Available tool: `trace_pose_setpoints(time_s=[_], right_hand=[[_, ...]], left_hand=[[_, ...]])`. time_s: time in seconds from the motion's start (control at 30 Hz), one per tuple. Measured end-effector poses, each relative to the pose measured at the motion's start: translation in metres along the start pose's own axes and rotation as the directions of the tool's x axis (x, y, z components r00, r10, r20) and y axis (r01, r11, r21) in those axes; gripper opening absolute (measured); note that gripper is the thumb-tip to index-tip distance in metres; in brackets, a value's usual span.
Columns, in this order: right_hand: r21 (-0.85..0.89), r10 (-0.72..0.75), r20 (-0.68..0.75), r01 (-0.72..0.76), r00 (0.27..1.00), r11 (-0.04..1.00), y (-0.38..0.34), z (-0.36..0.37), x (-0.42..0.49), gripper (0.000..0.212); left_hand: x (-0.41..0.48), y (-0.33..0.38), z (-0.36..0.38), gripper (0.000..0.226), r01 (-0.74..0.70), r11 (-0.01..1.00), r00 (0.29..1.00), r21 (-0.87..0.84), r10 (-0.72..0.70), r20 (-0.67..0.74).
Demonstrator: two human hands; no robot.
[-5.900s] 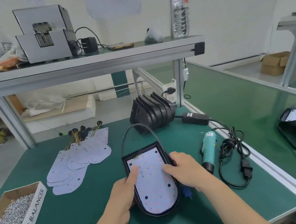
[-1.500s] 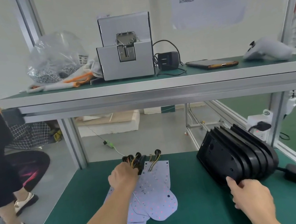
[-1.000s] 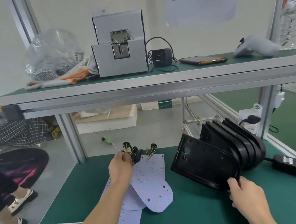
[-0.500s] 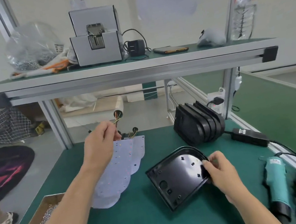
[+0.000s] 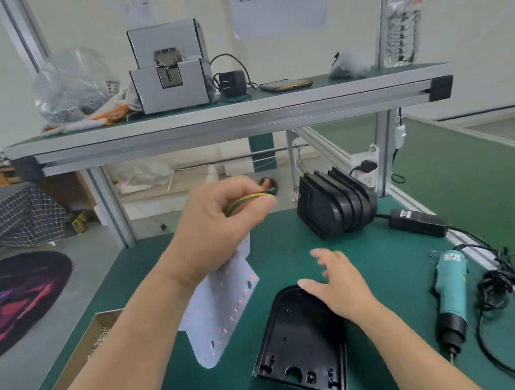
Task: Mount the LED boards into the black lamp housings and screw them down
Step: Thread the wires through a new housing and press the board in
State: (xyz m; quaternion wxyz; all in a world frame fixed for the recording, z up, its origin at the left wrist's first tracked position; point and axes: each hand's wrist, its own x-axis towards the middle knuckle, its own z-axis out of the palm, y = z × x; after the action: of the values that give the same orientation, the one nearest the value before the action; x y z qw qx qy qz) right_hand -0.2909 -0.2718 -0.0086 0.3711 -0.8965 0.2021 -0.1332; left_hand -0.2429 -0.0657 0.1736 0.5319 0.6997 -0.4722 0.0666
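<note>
The left hand (image 5: pixel 211 232), at frame centre, is pinching the yellow-green wires (image 5: pixel 247 200) of a white LED board (image 5: pixel 221 318), which is hanging tilted above the green bench (image 5: pixel 377 260). The right hand (image 5: pixel 341 286), fingers spread and gripping nothing, is hovering over the rounded end of the black lamp housing (image 5: pixel 301 349) lying open-side-up at lower centre. An electric screwdriver (image 5: pixel 451 295) is lying at lower right.

Green bench mat (image 5: pixel 397 274). Black lamp housing (image 5: pixel 300 343), lower centre. White LED board (image 5: pixel 221 315), red dots. Yellow-green wires (image 5: pixel 250 198). Teal screwdriver (image 5: pixel 451 285), right. Black-white checked cloth (image 5: pixel 6 217), left.
</note>
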Motion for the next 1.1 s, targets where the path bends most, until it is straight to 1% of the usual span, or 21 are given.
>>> trace_pose_setpoints(time_s=[0.03,0.07,0.1,0.17,0.2,0.23,0.3,0.33,0.37,0.43,0.5,0.53,0.57,0.6,0.63,0.67,0.7,0.8,0.9,0.97,1.1], right_hand=[[0.053,-0.056,0.019,0.055,0.998,0.997,-0.011,0.002,0.001,0.075],[0.103,-0.122,0.035,0.118,0.992,0.988,-0.024,0.004,0.002,0.084],[0.179,-0.177,0.048,0.165,0.983,0.970,-0.037,0.007,0.002,0.086],[0.392,-0.181,0.024,0.158,0.983,0.906,-0.059,0.009,0.002,0.085],[0.495,-0.142,-0.005,0.126,0.990,0.860,-0.068,0.009,0.002,0.082],[0.569,-0.083,-0.038,0.090,0.996,0.817,-0.072,0.010,0.003,0.068],[0.641,0.129,-0.113,-0.027,0.985,0.767,-0.067,0.007,0.007,0.017],[0.676,0.249,-0.103,-0.116,0.963,0.728,-0.060,0.003,0.011,0.014],[0.700,0.323,-0.028,-0.212,0.946,0.681,-0.051,0.000,0.013,0.024],[0.647,0.319,0.180,-0.356,0.931,0.674,-0.035,-0.008,0.008,0.027],[0.545,0.283,0.267,-0.387,0.921,0.744,-0.025,-0.011,-0.002,0.017],[0.478,0.288,0.233,-0.367,0.929,0.798,-0.020,-0.009,-0.007,0.015],[0.355,0.291,0.151,-0.326,0.945,0.876,-0.016,-0.008,-0.009,0.017],[0.162,0.270,0.055,-0.275,0.961,0.948,-0.013,-0.008,-0.011,0.019],[-0.028,0.238,-0.018,-0.239,0.971,0.971,-0.012,-0.009,-0.012,0.021],[-0.152,0.217,-0.066,-0.225,0.974,0.962,-0.011,-0.009,-0.014,0.021],[-0.206,0.206,-0.092,-0.221,0.974,0.953,-0.010,-0.009,-0.014,0.021],[-0.256,0.174,-0.103,-0.195,0.979,0.947,-0.004,-0.008,-0.008,0.019],[-0.282,0.134,-0.209,-0.191,0.969,0.940,-0.004,-0.007,0.003,0.022],[-0.330,0.157,-0.257,-0.239,0.954,0.913,-0.005,-0.009,0.011,0.019],[-0.350,0.324,-0.111,-0.342,0.940,0.872,0.003,-0.019,0.024,0.033]], left_hand=[[-0.002,0.008,0.007,0.011,-0.016,1.000,0.997,-0.027,0.018,0.079],[-0.003,0.016,0.013,0.016,-0.040,0.999,0.988,-0.033,0.044,0.146],[-0.004,0.024,0.019,0.024,-0.081,0.996,0.975,-0.022,0.084,0.207],[-0.004,0.038,0.028,0.031,-0.154,0.988,0.939,-0.012,0.150,0.310],[-0.004,0.044,0.030,0.031,-0.180,0.983,0.920,-0.024,0.177,0.350],[-0.004,0.050,0.031,0.030,-0.189,0.981,0.904,-0.052,0.195,0.381],[-0.003,0.056,0.029,0.028,-0.175,0.974,0.888,-0.146,0.221,0.403],[-0.003,0.058,0.026,0.026,-0.163,0.967,0.886,-0.195,0.230,0.403],[-0.003,0.058,0.023,0.026,-0.145,0.960,0.887,-0.238,0.233,0.398],[-0.004,0.053,0.016,0.025,-0.134,0.946,0.895,-0.295,0.243,0.374],[-0.003,0.042,0.011,0.024,-0.077,0.940,0.923,-0.333,0.194,0.334],[-0.001,0.037,0.008,0.022,-0.044,0.934,0.939,-0.354,0.160,0.304],[0.002,0.031,0.006,0.022,-0.015,0.926,0.950,-0.377,0.130,0.283],[0.004,0.024,0.004,0.023,0.017,0.919,0.953,-0.393,0.104,0.284],[0.007,0.015,0.003,0.024,0.064,0.913,0.950,-0.404,0.068,0.304],[0.009,0.006,0.003,0.025,0.123,0.906,0.944,-0.404,0.019,0.330],[0.011,-0.005,0.005,0.026,0.190,0.904,0.934,-0.384,-0.045,0.355],[0.014,-0.039,0.019,0.022,0.338,0.927,0.878,-0.165,-0.248,0.409],[0.017,-0.068,0.046,0.025,0.351,0.929,0.803,0.118,-0.363,0.472],[0.022,-0.083,0.067,0.022,0.294,0.913,0.763,0.284,-0.403,0.506],[0.030,-0.100,0.109,0.040,0.031,0.819,0.691,0.573,-0.432,0.580]])
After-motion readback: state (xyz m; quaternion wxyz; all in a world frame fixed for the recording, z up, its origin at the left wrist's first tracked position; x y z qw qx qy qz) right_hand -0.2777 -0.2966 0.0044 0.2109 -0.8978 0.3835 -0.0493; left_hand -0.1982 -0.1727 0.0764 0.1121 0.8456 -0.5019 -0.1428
